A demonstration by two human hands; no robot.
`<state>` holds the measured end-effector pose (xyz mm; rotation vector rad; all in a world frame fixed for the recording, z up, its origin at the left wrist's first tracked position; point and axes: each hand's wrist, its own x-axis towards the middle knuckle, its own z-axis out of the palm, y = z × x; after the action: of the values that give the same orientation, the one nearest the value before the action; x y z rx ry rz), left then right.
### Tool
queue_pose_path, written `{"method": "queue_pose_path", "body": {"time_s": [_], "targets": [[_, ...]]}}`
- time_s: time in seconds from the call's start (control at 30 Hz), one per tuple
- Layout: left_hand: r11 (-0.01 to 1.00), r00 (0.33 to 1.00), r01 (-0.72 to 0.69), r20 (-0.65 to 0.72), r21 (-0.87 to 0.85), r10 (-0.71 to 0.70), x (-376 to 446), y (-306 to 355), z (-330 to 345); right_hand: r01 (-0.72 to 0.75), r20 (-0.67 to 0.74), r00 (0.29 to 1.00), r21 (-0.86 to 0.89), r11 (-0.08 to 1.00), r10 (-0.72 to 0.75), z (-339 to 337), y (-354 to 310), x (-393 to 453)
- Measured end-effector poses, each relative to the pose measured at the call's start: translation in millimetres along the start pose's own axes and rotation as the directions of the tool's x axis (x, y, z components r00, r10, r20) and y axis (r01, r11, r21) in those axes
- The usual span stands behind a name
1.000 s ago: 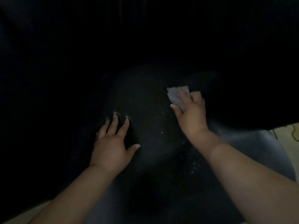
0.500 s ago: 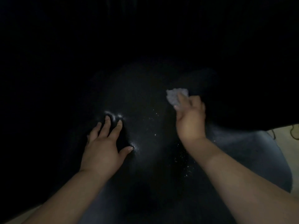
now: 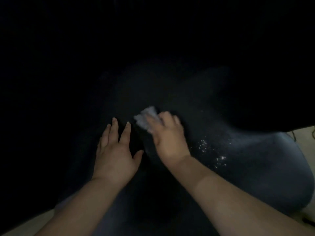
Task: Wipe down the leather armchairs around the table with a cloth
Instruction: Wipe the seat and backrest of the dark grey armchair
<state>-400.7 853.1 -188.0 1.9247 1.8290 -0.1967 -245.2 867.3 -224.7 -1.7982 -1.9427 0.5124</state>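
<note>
Cloth (image 3: 146,118), pale and crumpled, is held bunched under the curled fingers of the right hand (image 3: 167,138) against the dark chair (image 3: 255,159). Left hand (image 3: 115,154) is laid flat beside it, fingers straight. Cloth is judged soft and light; best gripped wadded. Leather is judged slick.

My left hand (image 3: 114,155) and right hand (image 3: 168,142) were both bare, and so were my forearms, as far back as the view reached; no sleeve edge showed on either arm. I wore no ring, watch or band that could be made out on the fingers or wrists. My nails were short and rounded, catching a faint gleam on the left fingers (image 3: 115,123). The light was dim and my right fingers were blurred, so finer detail there could not be told
</note>
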Motion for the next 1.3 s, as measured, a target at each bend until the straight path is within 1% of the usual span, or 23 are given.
{"method": "queue_pose_path", "body": {"time_s": [0.07,0.1,0.13,0.23,0.27,0.3,0.33,0.43,0.47,0.5,0.57,0.63,0.7,0.73,0.8,0.83,0.9,1.0,1.07,1.13,1.2,1.23,1.3], "targets": [[1.0,1.0,0.008,0.006,-0.013,-0.008,-1,2,-1,0.075,0.06,0.995,0.001,0.997,-0.075,-1,1,1],[1.0,1.0,0.012,0.01,-0.018,-0.012,-1,3,-3,0.073,0.066,0.995,-0.006,0.997,-0.073,-7,9,6],[1.0,1.0,0.014,0.012,-0.025,-0.013,-1,4,-3,0.041,0.044,0.998,-0.025,0.999,-0.039,-14,21,12],[0.999,1.0,0.011,0.01,-0.038,-0.011,0,4,-3,-0.169,-0.111,0.98,-0.056,0.984,0.163,-31,56,23],[0.999,1.0,0.011,0.01,-0.044,-0.01,0,4,-2,-0.211,-0.137,0.969,-0.039,0.977,0.204,-31,57,23],[0.999,1.0,0.011,0.008,-0.047,-0.01,0,5,-2,-0.211,-0.12,0.971,-0.031,0.977,0.206,-28,50,22],[0.999,1.0,0.013,0.008,-0.05,-0.012,1,5,-2,-0.169,-0.084,0.982,-0.021,0.985,0.167,-23,40,19],[0.998,0.999,0.031,0.014,-0.056,-0.03,1,8,-2,0.073,0.028,0.997,-0.005,0.997,-0.073,-11,16,8],[0.998,0.999,0.035,0.015,-0.057,-0.034,1,9,-3,0.128,0.049,0.991,-0.012,0.992,-0.127,-15,20,7],[0.998,0.999,0.035,0.017,-0.057,-0.035,1,9,-3,0.137,0.063,0.989,-0.035,0.99,-0.134,-20,27,10],[0.998,0.999,0.037,0.022,-0.047,-0.036,0,10,-4,0.07,0.014,0.998,-0.084,0.994,-0.069,-33,46,19],[0.998,0.999,0.048,0.023,-0.051,-0.046,-1,12,-5,-0.021,-0.137,0.99,-0.029,0.999,0.017,-49,65,27],[0.997,0.999,0.045,0.015,-0.063,-0.044,-2,16,-5,-0.105,-0.222,0.972,-0.145,0.984,0.071,-66,84,29],[0.998,1.0,0.025,0.005,-0.057,-0.025,-3,19,-5,-0.155,-0.241,0.964,-0.159,0.975,0.113,-74,95,25],[0.999,0.999,-0.029,-0.014,-0.034,0.029,-4,27,-3,-0.27,-0.231,0.943,-0.112,0.956,0.239,-80,113,17],[0.998,0.999,-0.05,-0.016,-0.028,0.049,-5,31,-2,-0.289,-0.228,0.937,-0.076,0.954,0.265,-76,115,12],[0.996,0.997,-0.08,-0.015,-0.03,0.08,-6,38,1,-0.256,-0.205,0.948,-0.027,0.966,0.245,-63,104,2],[0.994,0.995,-0.098,-0.002,-0.054,0.098,-7,45,5,-0.108,-0.135,0.984,0.051,0.993,0.114,-47,79,-6],[0.993,0.995,-0.104,0.0,-0.053,0.104,-6,47,5,-0.076,-0.133,0.988,0.048,0.996,0.082,-53,83,-6],[0.992,0.993,-0.118,-0.003,-0.042,0.118,-7,49,3,-0.155,-0.205,0.967,-0.007,0.988,0.15,-68,104,-5],[0.991,0.991,-0.132,0.001,-0.022,0.132,-7,54,1,-0.298,-0.257,0.929,-0.085,0.951,0.268,-84,127,-7],[0.99,0.99,-0.141,0.006,-0.006,0.141,-8,56,1,-0.349,-0.24,0.917,-0.102,0.932,0.317,-87,134,-9],[0.987,0.987,-0.161,0.018,0.022,0.16,-9,63,4,-0.342,-0.201,0.926,-0.093,0.935,0.319,-83,130,-13]]}}
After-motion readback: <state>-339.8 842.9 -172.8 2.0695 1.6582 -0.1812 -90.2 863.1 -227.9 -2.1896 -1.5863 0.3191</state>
